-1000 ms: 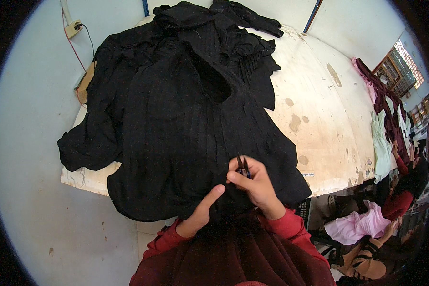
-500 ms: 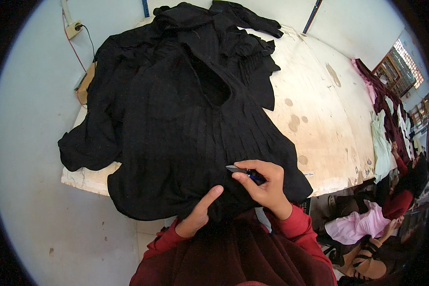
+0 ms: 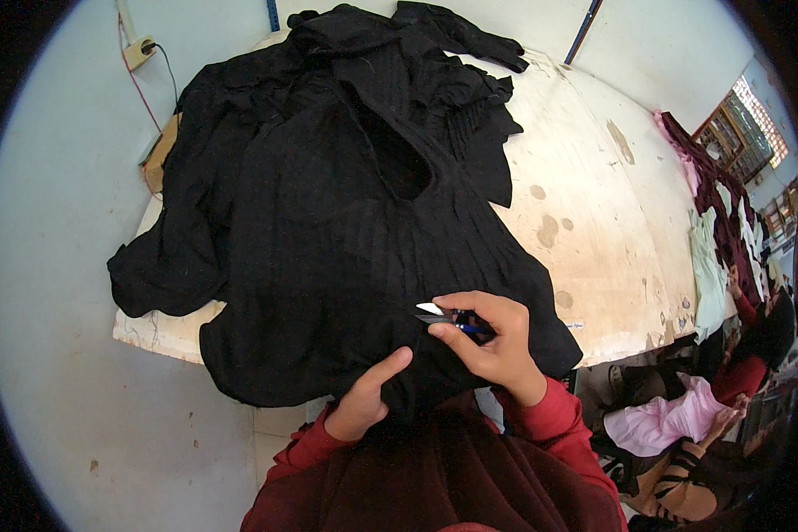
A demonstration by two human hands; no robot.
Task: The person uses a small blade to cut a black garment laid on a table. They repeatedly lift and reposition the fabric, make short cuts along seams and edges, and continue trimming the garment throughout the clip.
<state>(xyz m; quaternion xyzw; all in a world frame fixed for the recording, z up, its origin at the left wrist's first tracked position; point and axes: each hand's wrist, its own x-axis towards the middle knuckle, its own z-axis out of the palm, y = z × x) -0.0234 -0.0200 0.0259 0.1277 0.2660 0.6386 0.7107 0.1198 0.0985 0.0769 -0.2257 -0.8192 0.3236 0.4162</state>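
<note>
A black garment [image 3: 301, 222] with pleats and a long neck opening is spread over the table, its near edge hanging toward me. My left hand [image 3: 369, 394] grips that near edge, thumb on top and the other fingers hidden beneath the cloth. In my right hand [image 3: 496, 341] is a pair of small thread snips [image 3: 434, 314] with a blue handle, held between thumb and fingers. Their two short blades stand apart just above the cloth and point left. Whether any thread lies between the blades is too small to see.
More black cloth [image 3: 457, 31] is heaped at the table's far end. The pale, stained wooden table [image 3: 612, 239] extends right, with maroon and light green garments [image 3: 708, 266] along its far right side. Another person handles pink cloth [image 3: 665, 417] at lower right. A socket [image 3: 138, 53] hangs at left.
The blades of the snips have parted; they were together before. My right hand has shifted very slightly, while my left hand and the garment stay nearly still.
</note>
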